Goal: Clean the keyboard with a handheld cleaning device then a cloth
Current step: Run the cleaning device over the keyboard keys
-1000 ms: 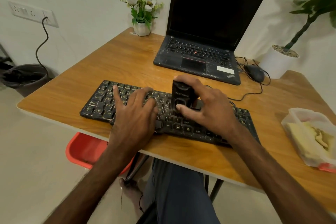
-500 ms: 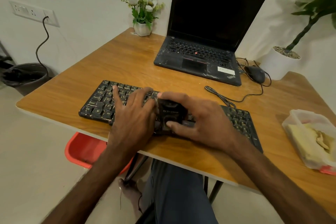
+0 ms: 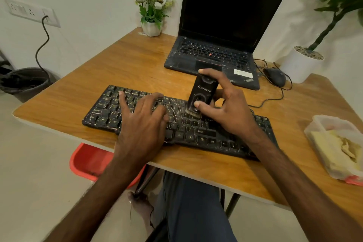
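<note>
Left hand lies flat, fingers spread, steadying the keyboard on the counter. Right hand grips the upright cleaning device, brush end on the middle keys. Keys show white specks (device stage judged unfinished); wiping stage not begun.

wood-grain table, matt keyboard — dusty

Blk keyboard, pale dust specks, yellowish legends. Gloss-blk cleaning device, wht logo, pale bristles. Orange-brn wood-grain table. Blk laptop, red dot mid-keys. Red stool. Wht flower pot, grn leaves.
</note>
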